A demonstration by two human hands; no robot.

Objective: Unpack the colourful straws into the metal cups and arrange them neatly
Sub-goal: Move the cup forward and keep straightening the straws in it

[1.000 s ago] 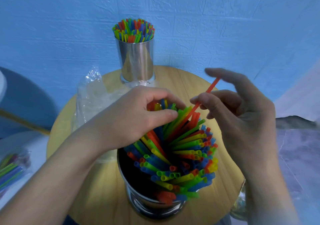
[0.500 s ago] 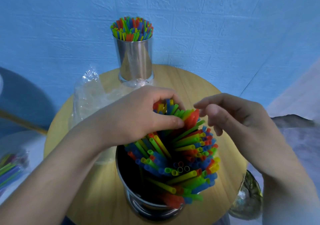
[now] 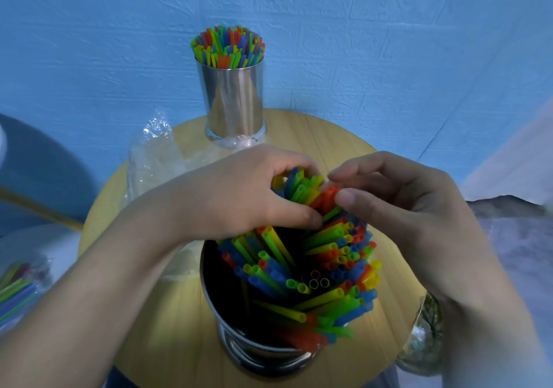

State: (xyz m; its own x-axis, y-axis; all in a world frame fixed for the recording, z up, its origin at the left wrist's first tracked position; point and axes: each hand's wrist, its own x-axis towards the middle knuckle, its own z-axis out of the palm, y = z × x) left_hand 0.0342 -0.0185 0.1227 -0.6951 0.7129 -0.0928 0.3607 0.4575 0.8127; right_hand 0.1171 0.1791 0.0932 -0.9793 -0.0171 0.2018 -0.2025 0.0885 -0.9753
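A metal cup [image 3: 263, 354] stands near the front of the round wooden table [image 3: 344, 136], partly filled with colourful straws [image 3: 326, 268] that lean to the right. My left hand [image 3: 239, 196] grips a bunch of those straws at their far tips. My right hand [image 3: 398, 199] pinches the orange straw tips beside it with thumb and fingers. A second metal cup [image 3: 235, 100] at the table's back is packed with upright straws [image 3: 228, 47].
Crumpled clear plastic wrapping [image 3: 155, 157] lies on the table's left, behind my left arm. A pack of more straws [image 3: 18, 289] sits on a low surface at far left. A glass object [image 3: 425, 339] is at the table's right front edge. The blue wall is close behind.
My right hand pushed a single orange straw down into the front cup, then came in against the bunch. My left hand stayed gripping the straws.
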